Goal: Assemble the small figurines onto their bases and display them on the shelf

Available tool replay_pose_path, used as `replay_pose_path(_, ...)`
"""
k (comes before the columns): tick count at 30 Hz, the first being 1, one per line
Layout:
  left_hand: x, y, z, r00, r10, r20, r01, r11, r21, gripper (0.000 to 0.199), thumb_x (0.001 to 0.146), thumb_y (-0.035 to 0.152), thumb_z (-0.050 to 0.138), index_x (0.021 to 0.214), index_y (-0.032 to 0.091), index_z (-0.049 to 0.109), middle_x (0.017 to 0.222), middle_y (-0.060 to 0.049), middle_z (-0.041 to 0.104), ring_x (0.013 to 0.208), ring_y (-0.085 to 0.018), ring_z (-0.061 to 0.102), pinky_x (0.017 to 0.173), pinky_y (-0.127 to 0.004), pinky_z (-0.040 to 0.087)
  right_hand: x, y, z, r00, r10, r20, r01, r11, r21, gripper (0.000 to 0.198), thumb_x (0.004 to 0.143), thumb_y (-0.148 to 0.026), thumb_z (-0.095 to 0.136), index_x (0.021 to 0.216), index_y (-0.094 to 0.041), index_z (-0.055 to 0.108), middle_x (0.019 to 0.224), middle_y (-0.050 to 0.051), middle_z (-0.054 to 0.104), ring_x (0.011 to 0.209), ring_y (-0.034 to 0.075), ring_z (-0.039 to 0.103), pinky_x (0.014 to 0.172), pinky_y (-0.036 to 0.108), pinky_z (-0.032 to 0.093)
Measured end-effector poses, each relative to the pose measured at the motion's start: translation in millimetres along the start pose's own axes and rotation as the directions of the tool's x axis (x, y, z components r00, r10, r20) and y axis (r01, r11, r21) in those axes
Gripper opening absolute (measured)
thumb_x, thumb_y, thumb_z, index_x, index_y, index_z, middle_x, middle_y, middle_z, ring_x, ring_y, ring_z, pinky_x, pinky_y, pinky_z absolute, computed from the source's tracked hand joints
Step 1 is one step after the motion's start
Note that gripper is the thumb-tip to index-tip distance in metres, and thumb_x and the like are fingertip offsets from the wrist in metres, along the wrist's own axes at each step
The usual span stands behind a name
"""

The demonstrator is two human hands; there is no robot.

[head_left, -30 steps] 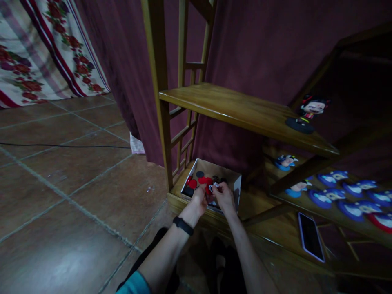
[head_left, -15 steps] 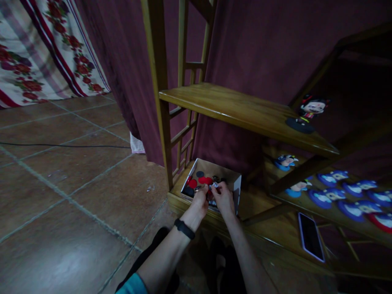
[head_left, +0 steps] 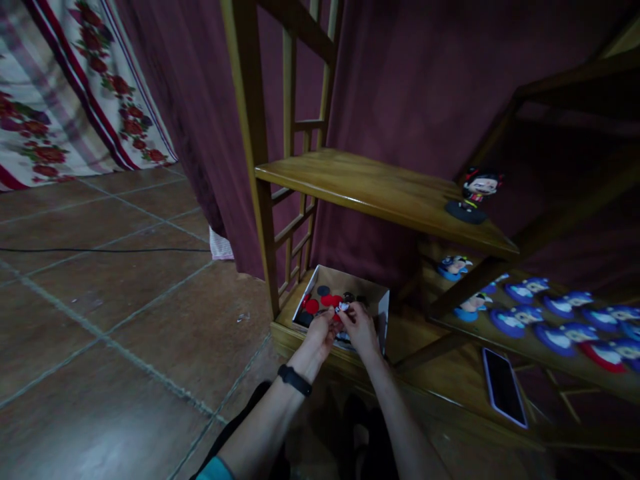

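While the left hand and right hand are pinching 1 small figurine over the cardboard box, it is seeming light, stiff, likely fragile; its body is probably suiting fingertip holds.

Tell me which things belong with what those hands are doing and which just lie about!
Seem in use:
small white piece in the right hand
open rectangular white cardboard box
flat round red discs inside it

Seem just lying about:
purple-edged flat black phone
thin black cable
small shiny scrap
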State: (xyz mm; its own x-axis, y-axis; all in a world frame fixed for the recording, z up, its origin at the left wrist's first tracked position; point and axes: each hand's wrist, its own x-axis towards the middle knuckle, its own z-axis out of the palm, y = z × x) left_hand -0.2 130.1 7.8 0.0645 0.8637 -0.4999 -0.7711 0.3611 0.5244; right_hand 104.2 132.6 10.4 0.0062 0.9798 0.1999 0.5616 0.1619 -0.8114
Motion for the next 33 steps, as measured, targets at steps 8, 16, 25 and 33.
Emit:
replay_pose_path(8,-2,3,2,0.998,0.050,0.044,-0.055,0.993,0.104,0.003,0.075,0.009,0.057,0.076,0.010,0.060,0.067,-0.006,0.063,0.056,-0.010,0.057,0.058,-0.022,0.049,7,7,-1,1.000,-0.011,0.006,0.010,0.998,0.060,0.016,0.074,-0.030,0.055,0.086,-0.022,0.062,0.090,0.004,0.058,0.081,0.017,0.059,0.075,0.029,0.047)
replay_pose_path(16,-7,7,-2,0.999,0.028,0.025,-0.032,0.987,0.156,0.004,0.075,0.008,0.057,0.077,0.009,0.060,0.066,-0.007,0.064,0.054,-0.012,0.060,0.057,-0.025,0.052,3,6,3,1.000,-0.026,-0.015,0.028,0.983,0.179,0.015,0.071,-0.027,0.058,0.083,-0.021,0.065,0.088,0.003,0.059,0.082,0.017,0.058,0.074,0.028,0.046)
replay_pose_path(25,-14,15,2,0.992,0.057,0.108,-0.073,0.986,0.153,0.014,0.078,0.007,0.053,0.090,0.011,0.059,0.074,-0.007,0.066,0.058,-0.012,0.063,0.061,-0.026,0.054,4,14,2,0.992,0.123,0.021,-0.118,0.865,0.488,0.023,0.069,-0.037,0.061,0.086,-0.022,0.068,0.092,0.003,0.068,0.090,0.020,0.060,0.086,0.035,0.044)
replay_pose_path(33,-25,16,1,0.959,0.114,0.258,-0.173,0.960,0.221,0.035,0.062,0.012,0.071,0.096,0.012,0.063,0.088,-0.008,0.067,0.074,-0.014,0.064,0.074,-0.027,0.052,-2,-4,-2,0.967,0.247,0.066,-0.229,0.722,0.652,0.027,0.064,-0.039,0.065,0.083,-0.020,0.069,0.086,0.003,0.070,0.085,0.020,0.061,0.081,0.034,0.046)
